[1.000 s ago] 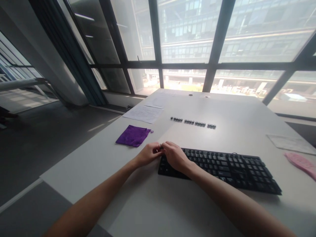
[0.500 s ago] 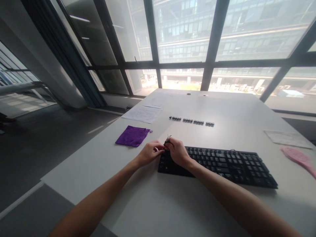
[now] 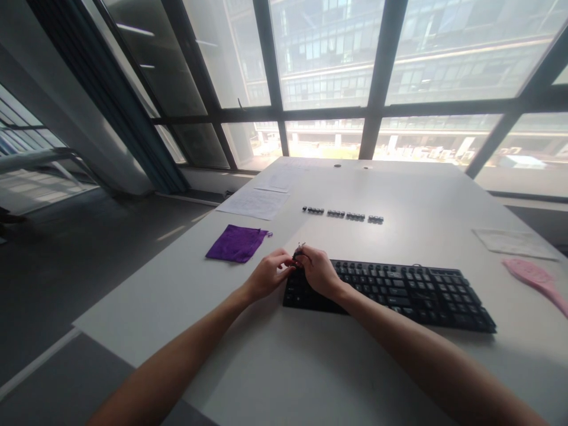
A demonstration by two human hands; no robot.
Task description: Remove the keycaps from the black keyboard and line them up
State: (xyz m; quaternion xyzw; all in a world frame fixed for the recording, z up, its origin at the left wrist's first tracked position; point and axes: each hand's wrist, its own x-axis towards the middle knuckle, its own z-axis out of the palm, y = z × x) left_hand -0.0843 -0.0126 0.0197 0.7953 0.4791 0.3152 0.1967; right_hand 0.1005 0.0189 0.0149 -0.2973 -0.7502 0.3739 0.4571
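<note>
A black keyboard [image 3: 399,296] lies on the white desk, with my forearm over part of it. Over its upper left corner, my right hand [image 3: 320,271] is closed on a small tool with thin, pale prongs pointing up [image 3: 300,246], which looks like a keycap puller. My left hand [image 3: 267,275] meets it from the left, thumb and fingertips pinched together close to the right fingers. What lies between the left fingertips is too small and hidden to make out. Past the keyboard, small dark keycaps [image 3: 336,213] stand in a row of short groups.
To the left lies a purple drawstring pouch [image 3: 236,243], with paper sheets [image 3: 255,203] behind it. At the right are a pink hairbrush-like object [image 3: 528,273] and a flat pale sheet or bag [image 3: 512,244]. Windows border the far side of the desk [image 3: 426,195].
The view has shifted slightly, so the desk items sit a little higher and further left. Both hands remain together at the keyboard's upper left corner, with small finger movements.
</note>
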